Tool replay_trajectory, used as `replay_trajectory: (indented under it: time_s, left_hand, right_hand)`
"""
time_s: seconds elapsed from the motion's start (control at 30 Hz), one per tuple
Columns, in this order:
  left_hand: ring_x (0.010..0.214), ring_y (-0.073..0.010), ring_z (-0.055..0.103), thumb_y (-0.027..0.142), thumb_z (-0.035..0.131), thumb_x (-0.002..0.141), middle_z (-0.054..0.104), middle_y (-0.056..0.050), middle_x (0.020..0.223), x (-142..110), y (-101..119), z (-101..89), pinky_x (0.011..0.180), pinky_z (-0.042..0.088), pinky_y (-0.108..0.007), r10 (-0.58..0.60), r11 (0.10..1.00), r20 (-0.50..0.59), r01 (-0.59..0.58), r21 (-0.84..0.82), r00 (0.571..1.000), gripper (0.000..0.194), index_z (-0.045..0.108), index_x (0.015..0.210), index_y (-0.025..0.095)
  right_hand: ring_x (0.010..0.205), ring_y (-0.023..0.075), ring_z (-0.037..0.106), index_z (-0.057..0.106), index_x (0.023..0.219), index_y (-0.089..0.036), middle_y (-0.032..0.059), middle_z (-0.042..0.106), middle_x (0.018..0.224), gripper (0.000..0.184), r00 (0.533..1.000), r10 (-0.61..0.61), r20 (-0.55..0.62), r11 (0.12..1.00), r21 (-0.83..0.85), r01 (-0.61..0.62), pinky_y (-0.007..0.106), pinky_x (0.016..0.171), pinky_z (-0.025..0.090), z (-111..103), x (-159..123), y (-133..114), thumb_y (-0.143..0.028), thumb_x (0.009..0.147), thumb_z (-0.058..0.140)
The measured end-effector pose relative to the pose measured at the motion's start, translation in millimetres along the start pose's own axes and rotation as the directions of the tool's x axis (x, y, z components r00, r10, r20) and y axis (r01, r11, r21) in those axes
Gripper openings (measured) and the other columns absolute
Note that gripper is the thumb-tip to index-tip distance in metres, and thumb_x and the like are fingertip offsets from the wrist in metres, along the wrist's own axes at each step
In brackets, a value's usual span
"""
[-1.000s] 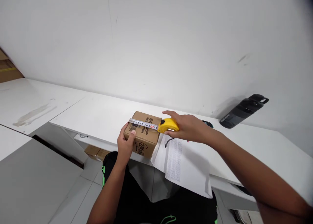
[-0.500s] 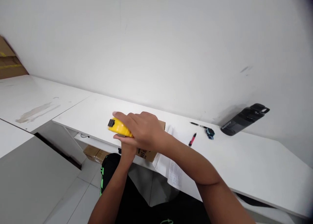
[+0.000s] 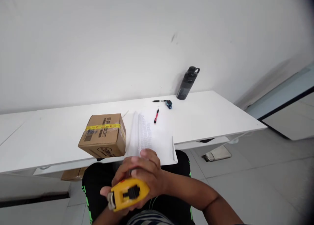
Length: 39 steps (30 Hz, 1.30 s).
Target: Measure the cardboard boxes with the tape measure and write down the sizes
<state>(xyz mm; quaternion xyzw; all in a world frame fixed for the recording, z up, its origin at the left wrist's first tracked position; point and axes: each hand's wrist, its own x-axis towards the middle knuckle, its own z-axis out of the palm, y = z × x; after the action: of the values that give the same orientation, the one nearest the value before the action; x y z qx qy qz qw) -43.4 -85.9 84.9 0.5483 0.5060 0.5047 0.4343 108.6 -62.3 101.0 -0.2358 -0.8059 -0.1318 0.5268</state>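
My right hand (image 3: 144,172) is closed round a yellow tape measure (image 3: 129,194), held low over my lap in front of the white table (image 3: 49,143). The tape is drawn in. A bit of my left hand (image 3: 105,193) shows under the tape measure's left end, with its fingers mostly hidden. A small cardboard box (image 3: 103,136) with a yellow tape band sits at the table's front edge, apart from both hands. A printed paper sheet (image 3: 152,136) lies to the right of the box and hangs over the edge.
On the table behind the sheet lie a red pen (image 3: 156,116), a black pen (image 3: 159,101) and a small blue object (image 3: 168,104). A dark water bottle (image 3: 187,82) stands by the wall. Cardboard boxes (image 3: 73,174) sit under the table. Grey tiled floor lies to the right.
The tape was stretched across the box top a second ago. It has retracted, and both hands have left the box and come down to my lap. The view has turned right.
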Motion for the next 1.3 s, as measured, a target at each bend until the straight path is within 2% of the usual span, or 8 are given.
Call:
replay_trajectory:
  time_s: [0.1,0.23,0.4,0.57,0.8,1.0,1.17,1.3]
  left_hand:
    - [0.093,-0.0320,0.065,0.095,0.015,0.066,0.067,-0.009,0.106,-13,5,20.2,0.076,0.058,-0.048,0.041,0.990,-0.033,-0.045,-0.136,0.999,0.091,0.063,0.110,0.032]
    - [0.079,-0.0261,0.064,0.066,0.069,0.067,0.067,-0.006,0.087,16,26,25.3,0.073,0.057,-0.042,0.093,0.996,0.124,-0.092,-0.009,0.988,0.047,0.065,0.094,0.027]
    - [0.072,-0.0198,0.062,0.054,0.075,0.064,0.066,-0.005,0.080,94,38,46.2,0.064,0.052,-0.032,0.022,0.981,0.579,-0.130,0.146,0.815,0.044,0.062,0.088,0.020]
    - [0.066,-0.0152,0.057,0.052,0.074,0.067,0.062,-0.001,0.074,137,14,72.4,0.058,0.045,-0.026,-0.068,0.922,0.669,-0.210,0.326,0.740,0.041,0.058,0.081,0.018]
    - [0.069,-0.0165,0.061,0.052,0.074,0.070,0.064,-0.002,0.078,158,4,84.0,0.059,0.046,-0.026,-0.105,0.945,0.763,-0.176,0.277,0.638,0.040,0.063,0.087,0.017]
    - [0.065,-0.0157,0.061,0.053,0.074,0.068,0.066,-0.001,0.074,173,-9,86.6,0.059,0.046,-0.026,0.006,0.954,0.830,-0.253,0.163,0.558,0.039,0.063,0.083,0.018]
    - [0.070,-0.0160,0.064,0.050,0.071,0.073,0.068,-0.003,0.083,176,-16,86.4,0.061,0.049,-0.026,-0.033,0.992,0.821,-0.078,0.094,0.570,0.037,0.065,0.092,0.018]
    - [0.070,-0.0172,0.065,0.052,0.073,0.071,0.069,-0.004,0.080,175,-15,86.8,0.061,0.051,-0.027,-0.038,0.992,0.806,-0.078,0.104,0.590,0.038,0.067,0.089,0.019]
  right_hand:
    - [0.134,0.0413,0.039,0.049,0.129,-0.022,0.0188,0.050,0.140,0.078,0.950,0.304,0.074,0.948,0.071,-0.309,0.061,0.105,0.037,-5,-12,-2,-0.077,0.074,0.055]
    - [0.129,0.0320,0.049,0.048,0.136,-0.022,0.0153,0.056,0.135,0.067,0.870,0.370,0.327,0.892,0.139,-0.431,0.054,0.106,0.035,-22,-9,50,-0.065,0.094,0.017]
    - [0.081,0.0238,0.067,0.045,0.141,-0.014,0.0170,0.070,0.102,0.046,0.445,0.751,0.488,0.660,-0.547,-0.515,0.036,0.076,0.045,-28,2,192,-0.022,0.098,0.032]
    - [0.078,0.0177,0.063,0.065,0.110,-0.016,0.0104,0.071,0.093,0.030,0.495,0.634,0.594,0.771,-0.437,-0.463,0.028,0.073,0.042,-18,3,260,-0.011,0.084,0.051]
    - [0.068,0.0152,0.059,0.054,0.111,-0.017,0.0057,0.067,0.085,0.034,0.601,0.721,0.345,0.683,-0.205,-0.701,0.027,0.065,0.045,19,-14,237,-0.037,0.101,0.029]
    - [0.058,0.0146,0.058,0.056,0.119,-0.019,0.0004,0.064,0.071,0.048,0.434,0.791,0.432,0.347,0.267,-0.899,0.029,0.061,0.049,31,-24,226,-0.057,0.094,0.040]
    - [0.079,0.0181,0.065,0.067,0.099,-0.019,0.0067,0.069,0.088,0.041,0.499,0.700,0.512,0.461,0.210,-0.862,0.032,0.072,0.052,29,-18,225,-0.055,0.090,0.049]
    - [0.066,0.0171,0.061,0.066,0.083,-0.019,0.0020,0.063,0.067,0.044,0.366,0.747,0.555,0.390,0.079,-0.917,0.031,0.064,0.048,28,-16,223,-0.052,0.094,0.040]
